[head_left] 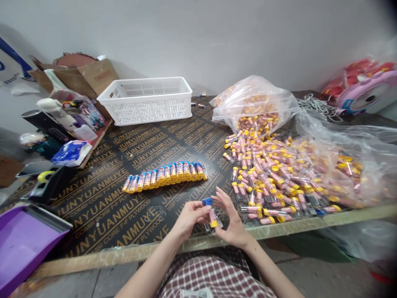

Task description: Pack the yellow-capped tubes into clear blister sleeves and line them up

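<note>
My left hand (189,217) is closed at the front of the table, thumb and fingers pinching a small tube (212,216) with a blue cap, pink contents and a yellow end. Around the tube's other side curves my right hand (232,225), its fingers apart, its thumb close to the yellow end; whether it touches the tube I cannot tell. Beyond my hands, similar tubes with blue tops and yellow bases stand in a curved block of rows (166,174). To the right spreads a large heap of tubes (266,174) with yellow ends and pink contents.
A white plastic basket (149,107) stands at the back by the wall. Clear plastic bags (257,97) with more tubes lie at right, near a pink fan (366,95). At left are a tape dispenser (46,184), a purple dustpan (27,244) and a cardboard box (99,76).
</note>
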A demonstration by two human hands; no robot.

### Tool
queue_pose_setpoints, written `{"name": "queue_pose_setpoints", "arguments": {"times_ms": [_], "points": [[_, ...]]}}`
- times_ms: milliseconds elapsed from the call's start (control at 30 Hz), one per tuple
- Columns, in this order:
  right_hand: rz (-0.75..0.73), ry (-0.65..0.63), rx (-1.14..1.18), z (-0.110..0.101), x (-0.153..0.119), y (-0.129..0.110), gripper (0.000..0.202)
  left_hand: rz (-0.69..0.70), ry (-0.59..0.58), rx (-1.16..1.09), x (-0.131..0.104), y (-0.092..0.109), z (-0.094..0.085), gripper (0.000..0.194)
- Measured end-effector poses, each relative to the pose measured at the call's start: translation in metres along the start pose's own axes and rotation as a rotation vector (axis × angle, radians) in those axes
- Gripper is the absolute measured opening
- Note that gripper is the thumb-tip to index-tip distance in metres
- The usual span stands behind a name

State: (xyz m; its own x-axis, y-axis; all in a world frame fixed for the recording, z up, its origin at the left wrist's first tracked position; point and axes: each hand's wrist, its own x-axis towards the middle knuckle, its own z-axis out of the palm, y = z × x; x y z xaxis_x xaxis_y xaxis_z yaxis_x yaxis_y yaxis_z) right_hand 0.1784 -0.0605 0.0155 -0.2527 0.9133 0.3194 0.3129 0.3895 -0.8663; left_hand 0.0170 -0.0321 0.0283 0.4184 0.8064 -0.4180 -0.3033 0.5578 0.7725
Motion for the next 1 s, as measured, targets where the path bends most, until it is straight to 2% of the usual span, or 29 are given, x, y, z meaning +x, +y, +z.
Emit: {"name": "queue_pose_setpoints", "arguments": {"times_ms": [167, 400, 1000], "points": [[0.017, -0.117, 0.071, -0.0013, -0.0045, 0.0032, 0.085, -0.033, -0.014, 0.030, -0.0015, -0.0077, 0.0026, 0.035], [0.034, -0.061, 0.138, 0.0027, -0.0091, 0.0053, 0.085, -0.047, -0.004, 0.032, -0.0034, -0.0103, 0.0038, 0.035], [0.007, -0.021, 0.188, 0.0048, -0.0072, 0.0016, 0.086, -0.045, 0.010, 0.019, -0.0069, -0.0079, 0.0069, 0.038]]}}
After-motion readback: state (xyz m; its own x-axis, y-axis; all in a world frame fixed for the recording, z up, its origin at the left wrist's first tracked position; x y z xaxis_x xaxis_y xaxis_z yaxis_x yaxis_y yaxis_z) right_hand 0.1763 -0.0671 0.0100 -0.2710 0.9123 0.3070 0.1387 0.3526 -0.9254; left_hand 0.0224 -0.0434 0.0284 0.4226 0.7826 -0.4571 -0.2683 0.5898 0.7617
